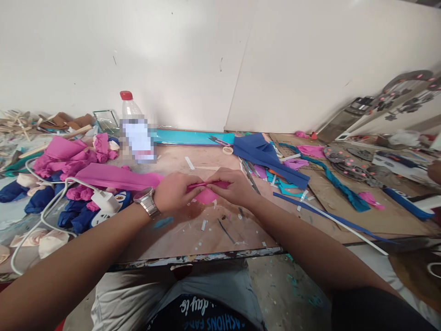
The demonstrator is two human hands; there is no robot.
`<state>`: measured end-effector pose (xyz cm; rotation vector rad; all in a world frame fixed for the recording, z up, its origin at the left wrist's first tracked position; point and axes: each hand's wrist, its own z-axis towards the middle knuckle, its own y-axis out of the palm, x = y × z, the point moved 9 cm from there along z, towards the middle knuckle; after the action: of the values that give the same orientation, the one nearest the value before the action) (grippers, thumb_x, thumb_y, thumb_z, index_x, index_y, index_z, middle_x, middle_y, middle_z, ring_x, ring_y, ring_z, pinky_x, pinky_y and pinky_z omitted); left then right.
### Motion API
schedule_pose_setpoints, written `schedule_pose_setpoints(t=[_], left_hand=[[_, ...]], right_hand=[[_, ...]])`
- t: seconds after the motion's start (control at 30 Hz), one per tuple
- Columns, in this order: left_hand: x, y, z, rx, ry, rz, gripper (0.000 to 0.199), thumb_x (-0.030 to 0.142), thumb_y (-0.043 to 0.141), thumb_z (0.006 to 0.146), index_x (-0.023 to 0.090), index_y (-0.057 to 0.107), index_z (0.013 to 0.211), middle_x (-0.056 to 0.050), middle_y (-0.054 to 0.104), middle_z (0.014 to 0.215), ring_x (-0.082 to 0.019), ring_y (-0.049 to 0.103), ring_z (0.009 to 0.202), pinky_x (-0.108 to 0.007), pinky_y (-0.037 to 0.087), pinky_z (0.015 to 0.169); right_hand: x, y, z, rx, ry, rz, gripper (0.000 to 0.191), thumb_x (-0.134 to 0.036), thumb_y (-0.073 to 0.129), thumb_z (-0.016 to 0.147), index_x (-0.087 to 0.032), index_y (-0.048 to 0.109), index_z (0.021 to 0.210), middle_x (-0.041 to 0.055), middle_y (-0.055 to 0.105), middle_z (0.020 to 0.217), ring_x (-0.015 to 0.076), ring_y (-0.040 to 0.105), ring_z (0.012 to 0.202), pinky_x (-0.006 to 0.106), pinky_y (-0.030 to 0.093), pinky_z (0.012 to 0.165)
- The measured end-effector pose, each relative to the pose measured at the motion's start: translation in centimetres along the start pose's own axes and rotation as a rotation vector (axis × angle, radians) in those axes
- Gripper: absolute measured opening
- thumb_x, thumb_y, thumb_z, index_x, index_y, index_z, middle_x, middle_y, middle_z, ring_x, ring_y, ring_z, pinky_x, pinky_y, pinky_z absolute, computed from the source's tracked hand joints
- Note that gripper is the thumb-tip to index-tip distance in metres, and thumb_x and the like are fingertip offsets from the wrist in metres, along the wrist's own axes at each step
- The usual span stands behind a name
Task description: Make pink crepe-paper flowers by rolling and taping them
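A pink strip (119, 177), of cloth or crepe paper, trails over the tabletop and runs rightward into my fingers. Its edge is folded and pinched between the thumb and fingers of my left hand (175, 192). Close beside it, my right hand (234, 187) pinches the same fold, both thumbs pointing inward. A loose pink part (206, 195) hangs below my fingertips. A metal watch (149, 203) is on my left wrist.
Bunched pink pieces (69, 156), dark blue bundles and a white charger (105, 202) with cable crowd the left. A bottle (131, 108) and a phone (138, 140) stand behind. Small scissors (218, 140), a tape roll (228, 150) and folded blue material (265, 154) lie at back right.
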<state>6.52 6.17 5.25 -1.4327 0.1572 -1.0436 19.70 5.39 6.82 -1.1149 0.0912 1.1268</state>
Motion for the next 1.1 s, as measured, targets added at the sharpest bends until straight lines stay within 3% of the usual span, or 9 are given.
schedule_pose_setpoints(t=[0.17,0.5,0.73,0.97,1.1], left_hand=[[0.5,0.4,-0.1,-0.004,0.058,0.183,0.044,0.043,0.040,0.105,0.021,0.075,0.090,-0.007,0.076,0.082,-0.020,0.065,0.073,-0.031,0.034,0.064],[0.1,-0.8,0.0,0.016,0.013,0.074,0.048,0.044,0.038,0.105,0.019,0.069,0.079,-0.004,0.068,0.069,-0.016,0.056,0.062,-0.031,0.029,0.062],[-0.9,-2.1,0.1,0.115,-0.069,0.130,0.046,0.043,0.040,0.102,0.019,0.062,0.069,-0.004,0.063,0.063,-0.016,0.050,0.059,-0.032,0.025,0.061],[-2.4,-2.9,-0.1,0.230,-0.214,0.258,0.036,0.039,0.047,0.097,0.020,0.072,0.079,-0.006,0.071,0.072,-0.020,0.058,0.067,-0.032,0.026,0.061],[-2.5,-2.9,-0.1,0.230,-0.208,0.194,0.033,0.036,0.047,0.095,0.020,0.076,0.091,-0.006,0.076,0.081,-0.022,0.064,0.073,-0.032,0.033,0.064]], right_hand=[[0.3,0.1,-0.1,0.003,0.072,0.022,0.011,-0.029,0.072,0.088,-0.022,0.079,0.091,0.0046,0.080,0.088,0.0181,0.072,0.082,0.030,0.055,0.078],[2.4,-0.2,0.0,0.029,0.224,0.110,0.011,-0.027,0.073,0.083,-0.019,0.079,0.084,0.0034,0.079,0.083,0.0171,0.071,0.077,0.027,0.054,0.072],[3.8,-0.4,0.0,0.044,0.293,0.115,0.014,-0.030,0.074,0.082,-0.018,0.080,0.086,0.0042,0.079,0.083,0.0176,0.071,0.078,0.026,0.053,0.071],[5.0,-0.6,-0.1,0.062,0.359,0.122,0.016,-0.031,0.075,0.080,-0.017,0.081,0.085,0.0051,0.079,0.082,0.0187,0.072,0.077,0.026,0.054,0.069],[5.1,-0.5,-0.2,0.065,0.355,0.101,0.016,-0.030,0.074,0.080,-0.018,0.082,0.086,0.0050,0.080,0.082,0.0194,0.072,0.077,0.027,0.053,0.070]])
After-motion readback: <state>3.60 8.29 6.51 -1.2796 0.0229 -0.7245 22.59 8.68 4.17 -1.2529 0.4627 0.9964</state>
